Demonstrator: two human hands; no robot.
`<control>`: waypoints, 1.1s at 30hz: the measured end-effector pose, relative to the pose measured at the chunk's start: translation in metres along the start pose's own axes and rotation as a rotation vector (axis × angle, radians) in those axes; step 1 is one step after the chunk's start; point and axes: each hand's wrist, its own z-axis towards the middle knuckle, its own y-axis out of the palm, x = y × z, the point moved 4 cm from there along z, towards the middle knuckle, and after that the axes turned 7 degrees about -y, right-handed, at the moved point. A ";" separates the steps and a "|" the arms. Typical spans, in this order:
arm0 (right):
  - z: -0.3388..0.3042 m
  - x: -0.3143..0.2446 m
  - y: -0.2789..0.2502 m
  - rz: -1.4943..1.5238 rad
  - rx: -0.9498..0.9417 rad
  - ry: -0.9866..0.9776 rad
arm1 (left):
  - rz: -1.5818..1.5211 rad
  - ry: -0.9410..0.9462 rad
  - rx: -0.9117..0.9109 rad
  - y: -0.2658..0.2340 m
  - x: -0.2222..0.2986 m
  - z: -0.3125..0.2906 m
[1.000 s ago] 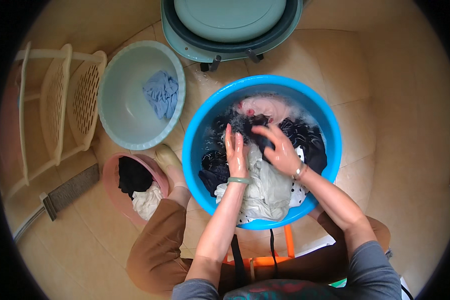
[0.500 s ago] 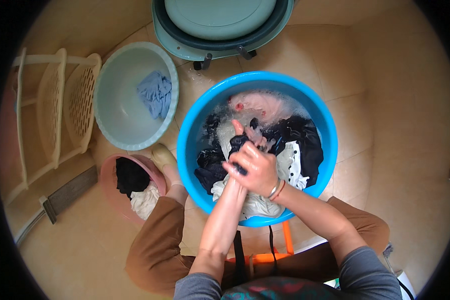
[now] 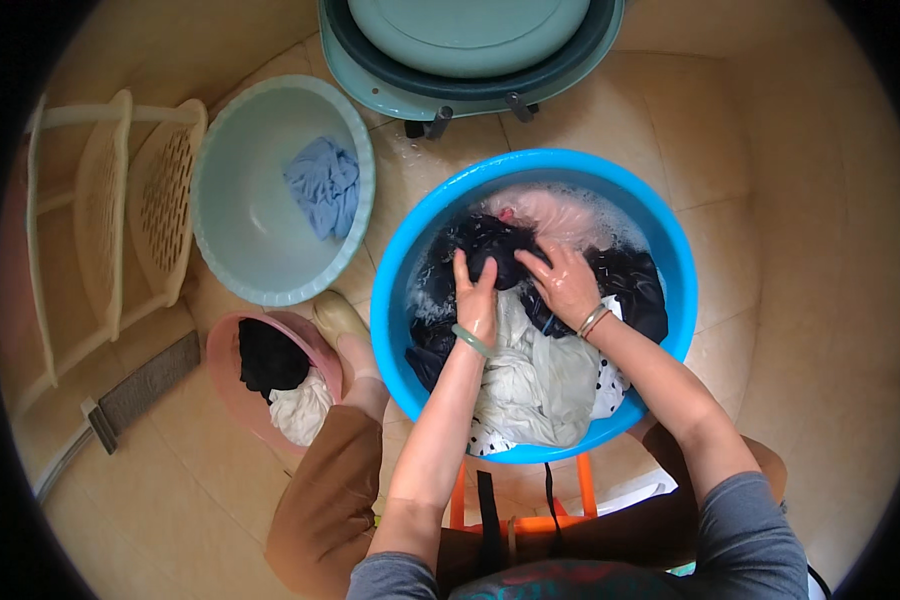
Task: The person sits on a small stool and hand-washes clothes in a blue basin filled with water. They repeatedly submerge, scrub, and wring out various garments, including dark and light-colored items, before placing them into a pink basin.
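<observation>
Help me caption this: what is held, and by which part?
Dark cloth bunches between left hand and right hand; whether either holds it cannot be told.

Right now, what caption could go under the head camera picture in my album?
Left hand and right hand on dark cloth in a soapy blue tub, a pale basin nearby.

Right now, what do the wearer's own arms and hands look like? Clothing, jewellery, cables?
Short grey sleeves, forearms uncovered. Left hand: ungloved, smooth pale-green bangle at the wrist. Right hand: ungloved, silver-coloured bangle plus a thin reddish-brown band. No cables visible on either arm.
</observation>
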 end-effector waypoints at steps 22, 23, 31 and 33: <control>-0.014 -0.153 -0.108 0.231 0.096 -0.186 | -0.678 -0.698 -0.910 0.061 -0.001 -0.056; -0.005 -0.150 -0.109 0.230 0.175 -0.139 | -0.629 -0.606 -0.862 0.060 -0.007 -0.058; 0.033 -0.059 -0.068 0.468 0.416 0.089 | -0.455 -0.243 -0.109 0.051 0.009 -0.078; 0.018 0.009 -0.027 0.220 0.173 0.343 | -0.313 -0.375 -0.046 0.067 0.030 -0.094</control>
